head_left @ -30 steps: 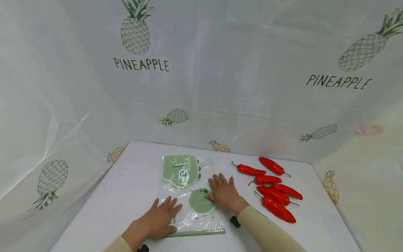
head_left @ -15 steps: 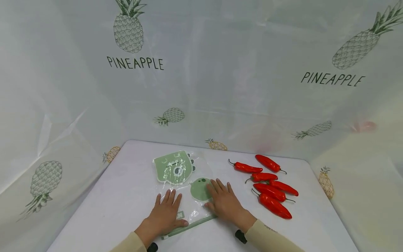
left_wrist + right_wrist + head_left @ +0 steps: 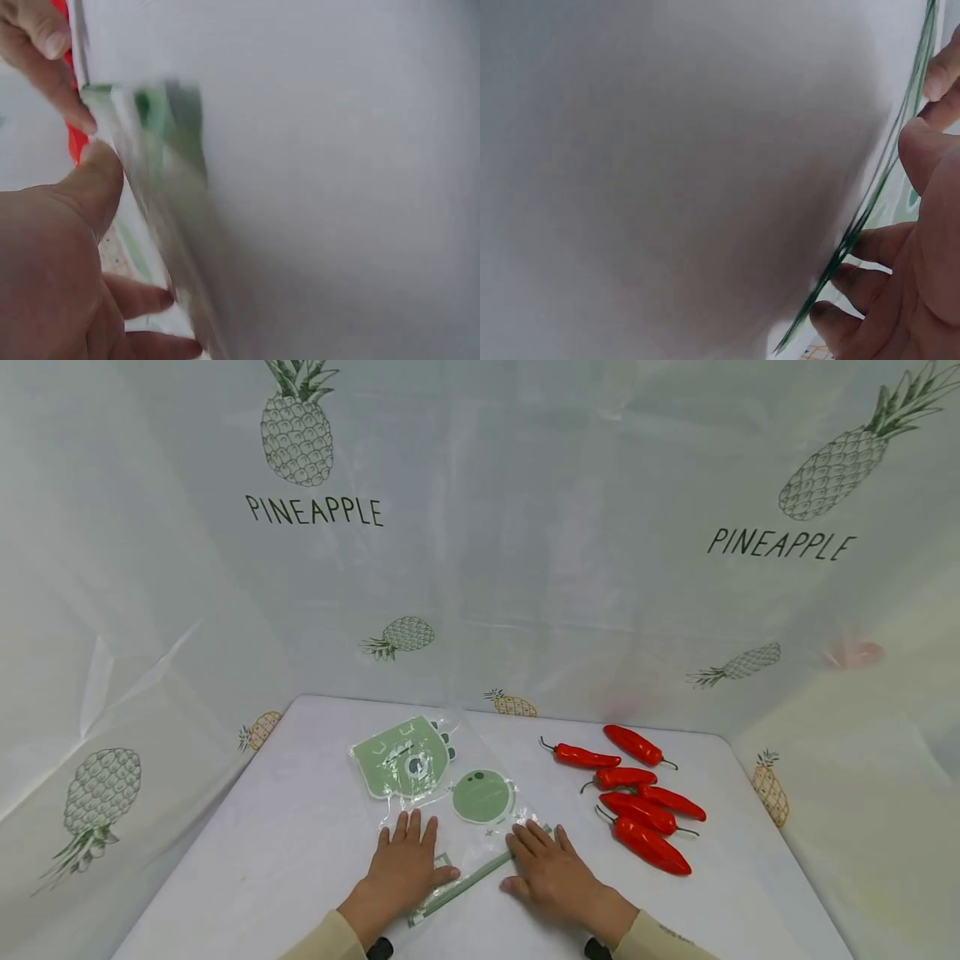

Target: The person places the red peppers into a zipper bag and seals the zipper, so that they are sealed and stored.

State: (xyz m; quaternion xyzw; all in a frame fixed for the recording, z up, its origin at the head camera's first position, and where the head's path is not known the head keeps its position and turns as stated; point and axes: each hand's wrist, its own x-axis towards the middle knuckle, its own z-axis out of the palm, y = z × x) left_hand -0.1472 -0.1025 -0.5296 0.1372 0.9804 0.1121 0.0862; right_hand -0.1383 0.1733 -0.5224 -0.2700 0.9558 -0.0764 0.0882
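A clear plastic zip bag (image 3: 468, 839) with green cartoon prints lies turned at a slant on the white table, its green zip strip (image 3: 459, 892) on the near side. My left hand (image 3: 400, 870) lies with spread, straight fingers on its left edge, thumb close to the strip. At the strip's right end my right hand (image 3: 553, 872) rests with straight fingers, the fingertips over it. In the right wrist view the fingertips touch the green strip (image 3: 847, 240) from beyond. The left wrist view shows the bag's edge (image 3: 161, 202) blurred beside the left fingers.
Several red chili peppers (image 3: 648, 846) lie on the right side of the white table (image 3: 262, 852). A pale curtain (image 3: 517, 568) printed with pineapples hangs behind and along both sides. Black wrist straps (image 3: 380, 948) show under the sleeves.
Both hands have turned the bag counterclockwise on the table, its zip edge now slanting up to the right. The right hand has slid from the round print down to the zip strip.
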